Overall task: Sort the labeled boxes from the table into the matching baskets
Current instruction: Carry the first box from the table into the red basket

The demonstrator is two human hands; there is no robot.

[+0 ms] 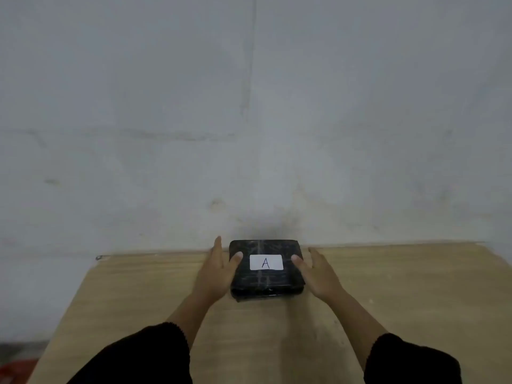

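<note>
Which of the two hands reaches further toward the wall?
The left hand: its fingertips reach level with the far edge of the black box marked A, while the right hand stops a little short. Both thumbs lie on the box's top.

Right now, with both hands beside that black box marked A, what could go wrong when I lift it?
1. The left hand and right hand lie with straight fingers, only thumbs on the box, whose wrap looks shiny: it may slip.
2. The box sits by the wall at the table's far edge: fingertips could scrape it.
3. No basket is in view, so where A belongs cannot be checked yet.
</note>
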